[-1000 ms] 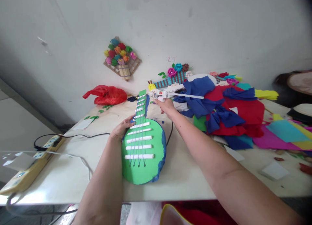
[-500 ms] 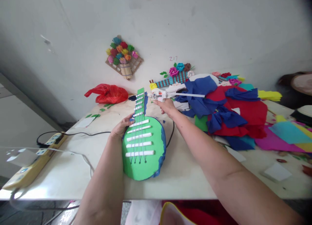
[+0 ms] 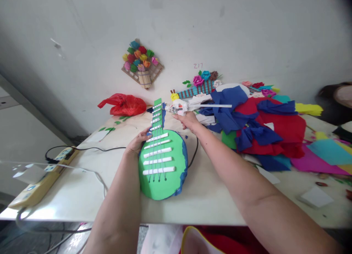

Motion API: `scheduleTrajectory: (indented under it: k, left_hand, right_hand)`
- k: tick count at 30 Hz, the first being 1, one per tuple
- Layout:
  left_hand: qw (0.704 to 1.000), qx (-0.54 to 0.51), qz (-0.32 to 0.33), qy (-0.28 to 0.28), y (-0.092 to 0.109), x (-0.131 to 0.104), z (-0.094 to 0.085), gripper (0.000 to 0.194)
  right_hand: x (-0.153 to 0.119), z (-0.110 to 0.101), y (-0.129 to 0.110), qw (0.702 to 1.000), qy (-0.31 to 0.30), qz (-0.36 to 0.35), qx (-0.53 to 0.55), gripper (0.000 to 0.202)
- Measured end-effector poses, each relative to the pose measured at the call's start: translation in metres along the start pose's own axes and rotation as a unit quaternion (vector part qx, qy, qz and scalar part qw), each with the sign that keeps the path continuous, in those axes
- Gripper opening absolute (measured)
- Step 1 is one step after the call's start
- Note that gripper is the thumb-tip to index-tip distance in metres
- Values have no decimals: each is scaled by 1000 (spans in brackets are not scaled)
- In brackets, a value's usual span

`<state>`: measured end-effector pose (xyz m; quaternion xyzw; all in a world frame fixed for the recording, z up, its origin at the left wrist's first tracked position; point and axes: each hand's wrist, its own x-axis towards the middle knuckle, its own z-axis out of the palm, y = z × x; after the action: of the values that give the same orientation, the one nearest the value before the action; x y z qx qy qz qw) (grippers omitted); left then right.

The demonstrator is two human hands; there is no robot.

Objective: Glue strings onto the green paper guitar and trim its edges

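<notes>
A green handmade toy guitar [image 3: 158, 186] with white rolled-paper bars, dark strings and blue edging leans over the tabletop, neck pointing away from me. My left hand [image 3: 140, 141] grips it on the left side, where the neck meets the body. In my right hand [image 3: 188, 120] is a white hot glue gun [image 3: 180, 106] with a long glue stick [image 3: 216, 106] out of its back. Its nozzle points left, close to the blue strip along the upper neck. Whether the tip touches the neck I cannot tell.
Blue and red crepe paper [image 3: 286, 125] is heaped on the right. A red plastic bag [image 3: 123, 104] lies at the back left. On the left edge sits a power strip [image 3: 41, 180] with cables. Paper flowers [image 3: 139, 57] hang on the wall.
The view has shifted slightly. The glue gun's nozzle has come a little away from the neck edge or turned slightly; both hands keep their holds.
</notes>
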<state>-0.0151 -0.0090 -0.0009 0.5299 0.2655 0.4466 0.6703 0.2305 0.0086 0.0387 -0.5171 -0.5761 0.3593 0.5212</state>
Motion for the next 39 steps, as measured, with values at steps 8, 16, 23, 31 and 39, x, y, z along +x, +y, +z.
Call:
scheduleTrajectory:
  k: [8,16,23,31,39]
  left_hand:
    - [1000,-6,7,0,0,0,-1,63]
    - [1000,0,12,24,3,-4,6,71]
    - [1000,-12,16,22,2,-3,1,67]
    - [1000,-13,18,18,2,-2,1,69]
    - [999,-18,23,18,2,-3,2,69]
  right_hand:
    - [-2,1,-3,1000,-23,-12,3,25]
    - [-6,-1,-8,999,-46,-10,-6,22]
    - [-9,-3,-14,997,-77,24,7,25]
    - [-16,-10,-20,991,-131,-10,12,17]
    - [-15,-12,-22,992,-130,-9,1,16]
